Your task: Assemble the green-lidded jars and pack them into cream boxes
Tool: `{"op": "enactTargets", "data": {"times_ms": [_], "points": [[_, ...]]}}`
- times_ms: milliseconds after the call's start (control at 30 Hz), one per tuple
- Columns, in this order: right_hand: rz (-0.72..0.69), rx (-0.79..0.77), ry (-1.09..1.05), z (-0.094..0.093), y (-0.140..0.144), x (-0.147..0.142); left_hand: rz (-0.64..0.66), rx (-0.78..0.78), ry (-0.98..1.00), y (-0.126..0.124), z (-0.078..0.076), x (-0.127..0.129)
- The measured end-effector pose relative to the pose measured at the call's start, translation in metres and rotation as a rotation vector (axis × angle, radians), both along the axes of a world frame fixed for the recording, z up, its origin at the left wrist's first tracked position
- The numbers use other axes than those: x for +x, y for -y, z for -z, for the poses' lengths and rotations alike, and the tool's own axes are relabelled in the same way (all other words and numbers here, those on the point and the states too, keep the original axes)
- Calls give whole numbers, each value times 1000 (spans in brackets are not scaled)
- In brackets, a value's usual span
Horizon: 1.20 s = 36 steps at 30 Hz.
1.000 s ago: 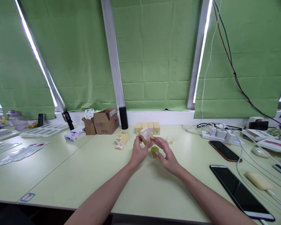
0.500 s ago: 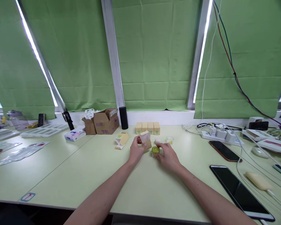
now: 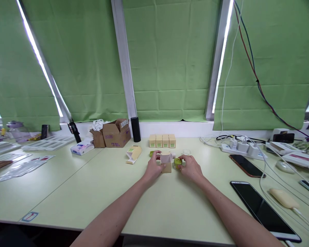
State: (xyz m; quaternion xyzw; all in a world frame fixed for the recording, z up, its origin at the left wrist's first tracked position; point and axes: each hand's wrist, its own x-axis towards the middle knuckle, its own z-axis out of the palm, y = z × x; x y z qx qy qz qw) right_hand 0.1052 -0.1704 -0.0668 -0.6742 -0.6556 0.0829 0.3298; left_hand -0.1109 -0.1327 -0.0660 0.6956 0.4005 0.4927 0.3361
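Tablet (image 3: 265,211) cut off, btm edge

tan carton (image 3: 166,164), green jar (image 3: 177,161), green blinds (image 3: 170,58).

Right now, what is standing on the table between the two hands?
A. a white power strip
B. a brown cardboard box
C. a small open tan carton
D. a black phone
C: the small open tan carton stands upright, flap raised, with the left hand on it and the right hand holding a small green jar beside it.
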Motion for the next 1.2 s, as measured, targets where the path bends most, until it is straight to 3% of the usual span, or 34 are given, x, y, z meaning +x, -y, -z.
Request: {"op": "enactTargets", "data": {"times_ms": [200,400,567,700,867,1067,1200], "points": [[-2,-36,-26,0,-1,1,-10,217,112,10,-18,-1],[2,-83,-40,0,-4,2,-46,203,32,7,-16,-1],[0,-66,-15,0,-3,1,-97,128,72,2,-12,4],[-19,-30,-15,2,-4,2,-46,52,155,-2,-11,3],[-67,28,-35,7,-7,4,51,-152,275,-7,-13,-2],[-94,79,-54,9,-9,4,38,-317,277,-12,-11,-6],[-116,91,-68,11,-10,4,61,-348,287,-11,-10,-6]]}}
